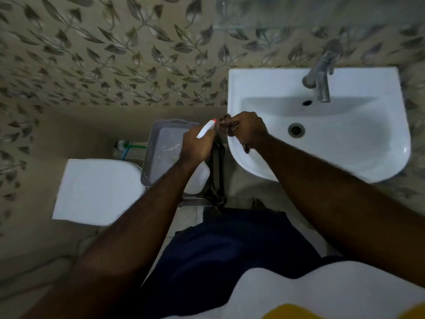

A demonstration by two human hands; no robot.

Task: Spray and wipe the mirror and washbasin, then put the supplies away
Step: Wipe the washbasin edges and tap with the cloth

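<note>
Toilet lid (96, 189), white, at 9 o'clock; just right of it a grey perforated basket (149, 143), probably where the supplies belong. Left hand (195, 146), near centre: fingers curled round the neck of a white spray bottle (205, 129), whose red-tipped nozzle points toward 2 o'clock, straight at the cloth (226, 126). Whether a finger is on the trigger: cannot tell. Right hand (249, 131): closed on the dark bunched cloth, holding it over the left rim of the washbasin (345, 157), which fills the 2–3 o'clock side with a steel tap (320, 77) above. Judged step: wetting the cloth with spray ahead of a wipe; which surface comes next is unclear. The next move calls for a squeeze of the trigger, then the cloth carried flat onto the basin or up to the mirror. Unclear: a glassy band (299, 10) at 1 o'clock may be the mirror's lower edge, cropped. A dark strip hanging below the hands may be the cloth's tail. No mist visible.
</note>
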